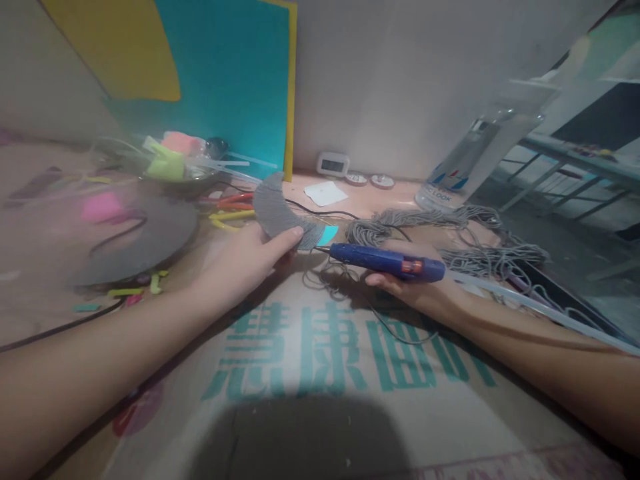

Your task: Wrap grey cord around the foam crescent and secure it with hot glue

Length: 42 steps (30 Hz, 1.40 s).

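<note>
My right hand grips a blue glue gun, its tip near the curved piece. My left hand pinches that piece over the table. It looks gray and stripy, with a bright blue end.

In front of me a teal and yellow board leans at the wall. To its right I see a small white digital clock, with two small round discs beside it and a white paper piece just nearer me. A clear bottle stands farther right; a metal-framed table shows beyond. On my left, a bowl holds pink and yellow-green lumps.
</note>
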Each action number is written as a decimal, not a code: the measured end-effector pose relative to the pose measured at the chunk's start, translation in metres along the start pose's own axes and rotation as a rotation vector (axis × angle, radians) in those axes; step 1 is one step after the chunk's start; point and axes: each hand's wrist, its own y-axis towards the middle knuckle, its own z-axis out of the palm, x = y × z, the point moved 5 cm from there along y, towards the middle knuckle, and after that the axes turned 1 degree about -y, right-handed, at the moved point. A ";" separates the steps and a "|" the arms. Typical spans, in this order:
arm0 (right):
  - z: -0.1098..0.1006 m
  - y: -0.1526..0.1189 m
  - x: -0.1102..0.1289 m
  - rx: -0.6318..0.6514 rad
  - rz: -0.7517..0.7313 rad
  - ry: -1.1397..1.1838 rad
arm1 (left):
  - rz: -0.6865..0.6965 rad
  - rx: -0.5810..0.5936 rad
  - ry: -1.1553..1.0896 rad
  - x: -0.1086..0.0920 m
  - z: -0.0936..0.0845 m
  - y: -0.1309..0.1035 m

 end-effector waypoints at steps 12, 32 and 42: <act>0.001 -0.003 -0.004 0.005 0.126 0.090 | 0.018 0.004 0.015 0.002 0.000 0.002; -0.003 -0.004 0.001 -0.122 0.180 0.193 | 0.002 -0.001 -0.030 0.006 0.001 0.003; -0.005 -0.002 -0.003 -0.017 0.151 0.083 | 0.004 0.015 -0.034 0.005 0.002 0.003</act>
